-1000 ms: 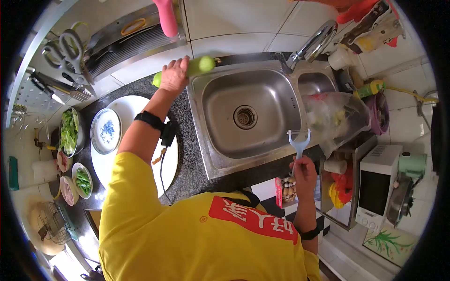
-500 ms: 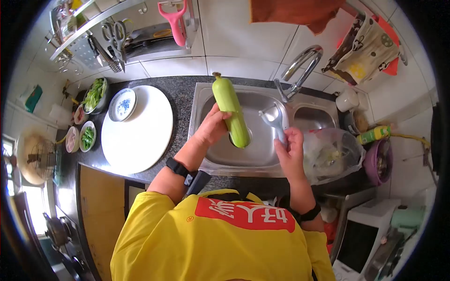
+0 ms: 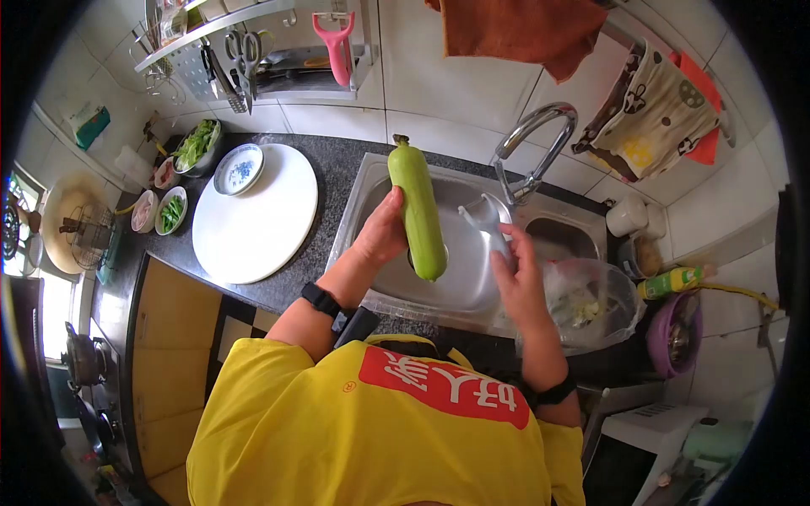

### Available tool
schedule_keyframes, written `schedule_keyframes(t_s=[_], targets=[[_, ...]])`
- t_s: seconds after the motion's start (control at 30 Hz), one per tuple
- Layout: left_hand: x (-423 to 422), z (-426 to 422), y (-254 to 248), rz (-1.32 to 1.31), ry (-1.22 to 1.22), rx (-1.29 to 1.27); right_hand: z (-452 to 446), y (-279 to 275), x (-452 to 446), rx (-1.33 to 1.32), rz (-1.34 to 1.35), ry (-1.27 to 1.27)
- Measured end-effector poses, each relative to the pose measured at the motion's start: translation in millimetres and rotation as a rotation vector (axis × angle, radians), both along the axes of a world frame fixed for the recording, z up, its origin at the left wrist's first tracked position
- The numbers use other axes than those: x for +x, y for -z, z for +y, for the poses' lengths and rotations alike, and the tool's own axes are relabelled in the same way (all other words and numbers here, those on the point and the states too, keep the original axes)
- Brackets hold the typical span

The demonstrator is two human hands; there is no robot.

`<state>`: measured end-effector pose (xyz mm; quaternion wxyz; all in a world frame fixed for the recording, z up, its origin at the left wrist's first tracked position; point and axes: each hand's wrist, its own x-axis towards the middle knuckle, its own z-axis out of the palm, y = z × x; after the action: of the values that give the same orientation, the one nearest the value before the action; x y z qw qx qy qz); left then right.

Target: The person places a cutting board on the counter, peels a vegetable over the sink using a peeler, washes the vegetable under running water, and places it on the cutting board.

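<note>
A long pale-green gourd (image 3: 418, 211) is held over the sink by my left hand (image 3: 384, 226), which wraps round its left side. The gourd's stem end points toward the wall. My right hand (image 3: 521, 274) is closed on the handle of a grey-blue peeler (image 3: 487, 221), whose forked head points up and left toward the gourd. Peeler and gourd are apart. Beneath both lies the steel sink's large basin (image 3: 468, 293), its drain partly hidden by the gourd.
Left of the sink, a white round cutting board (image 3: 253, 240) carries a patterned bowl (image 3: 239, 169). Bowls of greens (image 3: 197, 148) and chopped green pieces (image 3: 171, 214) stand beyond it. A faucet (image 3: 540, 143) arches behind the sink; a plastic bag (image 3: 591, 295) lies to the right.
The view has shifted slightly. The gourd stands a little more upright in my left hand, and the peeler has tipped further left, toward the gourd.
</note>
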<state>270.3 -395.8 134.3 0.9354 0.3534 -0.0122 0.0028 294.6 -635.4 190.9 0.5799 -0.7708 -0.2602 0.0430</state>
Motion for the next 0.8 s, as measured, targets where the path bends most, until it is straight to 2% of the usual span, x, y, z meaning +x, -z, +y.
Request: schedule_keyframes(t_s=[0.1,0.2,0.27,0.37,0.43,0.53,0.7,0.8], targets=[[3,-2,-8,0.033,-0.04,-0.143,8,-11,9,-0.048,-0.088,-0.014],[2,3,-3,0.007,0.017,-0.116,19,-18,13,-0.072,-0.142,-0.036],[3,3,-2,0.049,-0.031,-0.123,29,-28,14,-0.056,-0.136,-0.044],[4,7,-3,0.092,-0.067,-0.094,49,-47,14,-0.159,-0.277,-0.062],[5,7,-4,0.086,-0.051,-0.062,61,-49,14,-0.226,-0.555,-0.017],[8,7,-5,0.062,0.007,-0.092,74,-56,10,-0.291,-0.592,0.073],[9,2,-22,0.043,-0.109,0.117,76,-53,13,-0.401,-0.667,0.132],[7,-1,-28,0.062,-0.085,0.108,75,-54,12,-0.418,-0.678,0.162]])
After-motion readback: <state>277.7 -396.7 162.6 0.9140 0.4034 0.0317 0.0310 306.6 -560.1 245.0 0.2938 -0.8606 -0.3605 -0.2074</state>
